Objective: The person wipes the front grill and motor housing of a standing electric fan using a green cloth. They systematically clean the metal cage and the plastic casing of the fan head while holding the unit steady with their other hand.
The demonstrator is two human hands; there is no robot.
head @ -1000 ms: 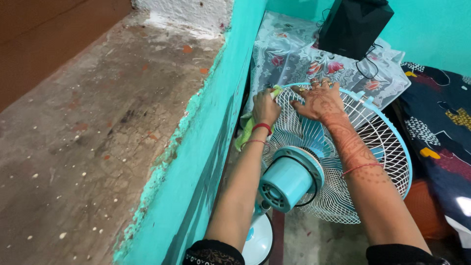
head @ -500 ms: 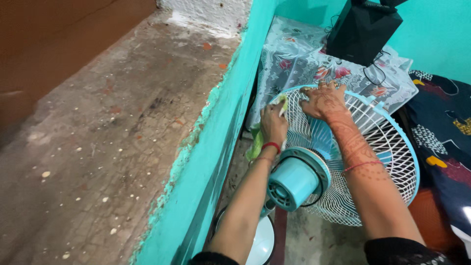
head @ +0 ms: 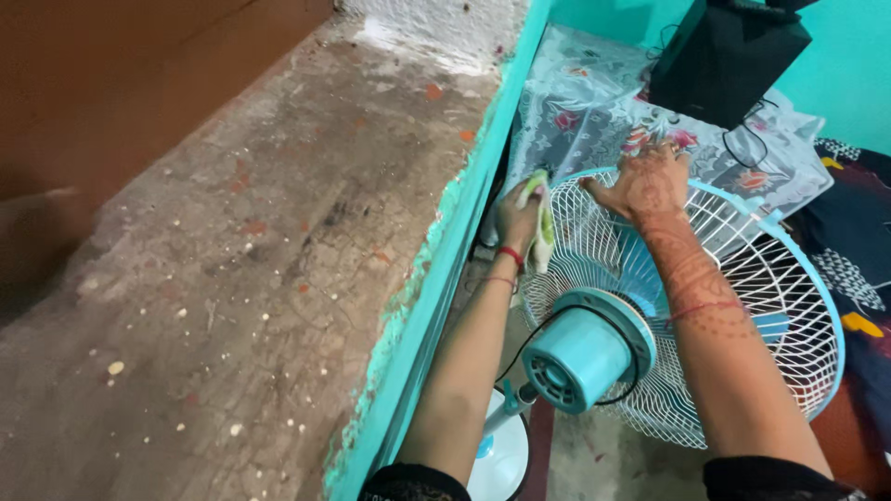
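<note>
Fan (head: 687, 315) stood on the floor between a teal wall (head: 445, 278) on the person's left and dark bedding (head: 858, 269) on the right, its back facing the camera: teal motor housing (head: 585, 357) nearest, white wire grille (head: 742, 306) tilted up and away behind it. Left hand (head: 517, 218) was clenched on a green-and-white cloth (head: 541, 223), pressed against the upper-left arc of the grille, right where the rim ran close beside the wall. Right hand (head: 650, 186) lay flat, fingers spread, on the top of the rim, bracing it; it gripped nothing I could see. Key relation: the cloth sat on the rim's left edge, and the rest of the grille extended right and down from it, toward the right forearm, so the left hand was the one nearer the wall-side wires and the right covered the top. Rim curved away from both hands toward the far right, well apart from the cloth. Gap between rim and wall looked tight, my read only. Black speaker (head: 724, 56) sat on a floral cover (head: 575, 121) just beyond the fan. Fan base (head: 497, 459) showed low, under the left forearm. Cord (head: 520, 343) looped off the motor.
</note>
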